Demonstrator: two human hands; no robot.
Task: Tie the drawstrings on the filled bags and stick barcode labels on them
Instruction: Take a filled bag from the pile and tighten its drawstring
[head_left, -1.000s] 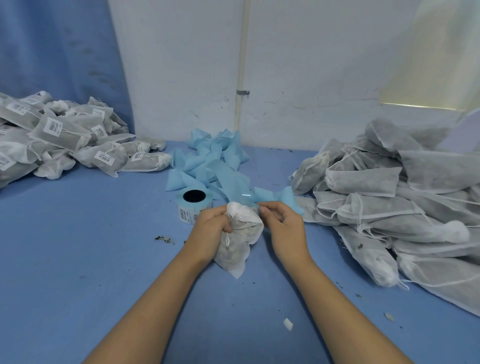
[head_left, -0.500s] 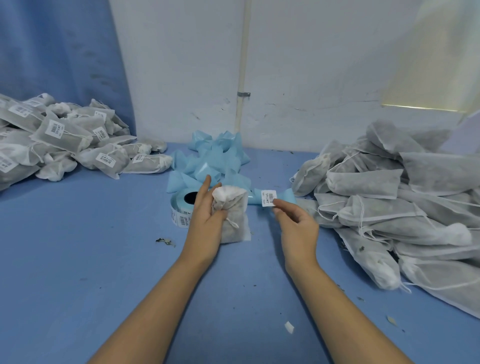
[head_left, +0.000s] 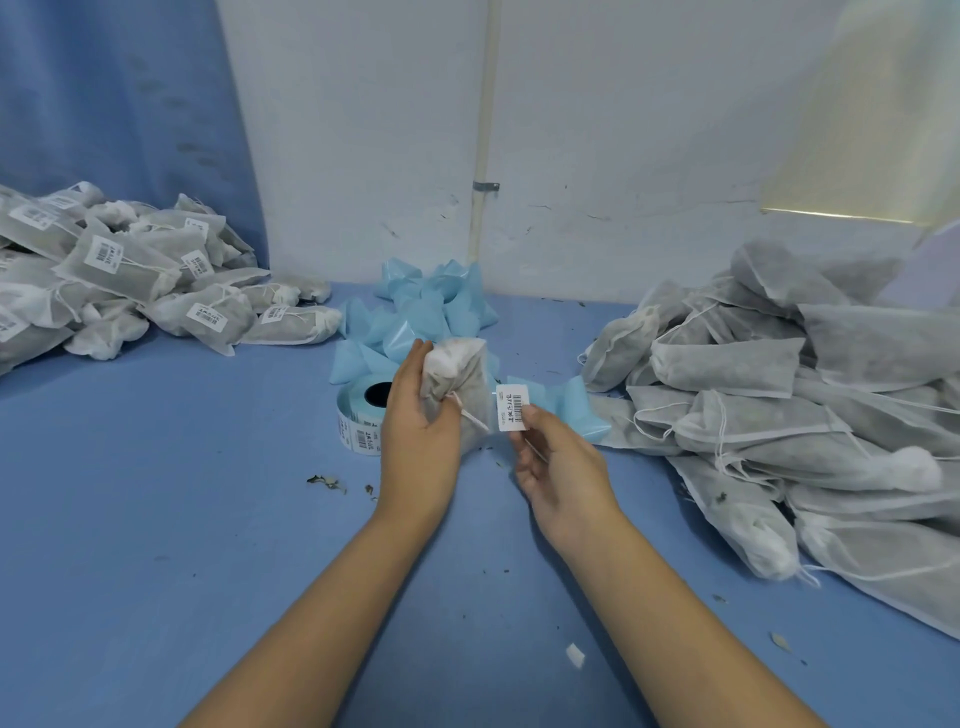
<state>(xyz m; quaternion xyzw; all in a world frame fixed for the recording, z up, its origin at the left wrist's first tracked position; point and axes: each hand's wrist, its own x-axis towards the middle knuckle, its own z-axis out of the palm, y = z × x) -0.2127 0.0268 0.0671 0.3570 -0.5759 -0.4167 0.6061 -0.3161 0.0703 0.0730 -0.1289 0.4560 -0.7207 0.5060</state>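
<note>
The likeliest slip is a bad stick: the barcode label (head_left: 513, 408) is peeled and free, so its adhesive side could curl onto the fingertips (head_left: 529, 414) or fold on itself before it reaches the cloth. The filled bag (head_left: 457, 374) is soft and lumpy and is held up off the counter (head_left: 156, 519) with nothing firm behind it, so a press may leave the label wrinkled, crooked or half lifted. The loose drawstring (head_left: 470, 413) trails across the bag's near face and could get trapped under the label. Whether the knot is tight cannot be told. The left hand (head_left: 415, 421) has its grip wrapped round the bag's left side, with the gathered top above the fingers and the body hanging below. The right hand (head_left: 561, 467) has a narrow grip, pinching the label by its lower edge so it stands upright just beside the bag's right side; contact between them cannot be told. The label roll (head_left: 363, 410) lies on the counter just behind the left hand.
</note>
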